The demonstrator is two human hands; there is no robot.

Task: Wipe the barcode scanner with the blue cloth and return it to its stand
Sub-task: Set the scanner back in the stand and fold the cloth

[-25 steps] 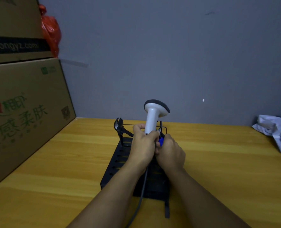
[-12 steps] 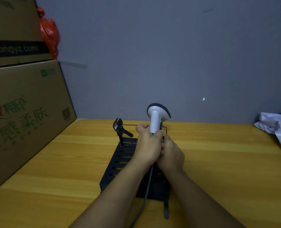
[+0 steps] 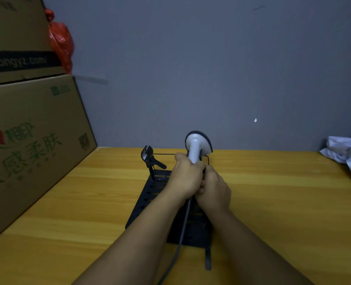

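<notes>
Counter: yellow wood grain, carries everything. Two stacked cardboard boxes stand on its left edge, flaps shut, contents not visible; a red plastic bag sits behind the upper one. Crumpled white paper lies at the far right.

Stand: black perforated base plate under my forearms, with a clip holder on a short post at its far left corner. The holder is empty.

Scanner: upright above the far end of the plate, white neck, dark-rimmed head on top, grey cable running down toward me. Judgement: light, rigid plastic shell, smooth and a bit slick; the cable will tug. The handle is the place to grip, keeping fingers off the head's window.

My left hand is closed around the handle just below the neck. My right hand is curled tight against the handle's right side, touching the left; what it grips I cannot tell. The blue cloth is not visible.
</notes>
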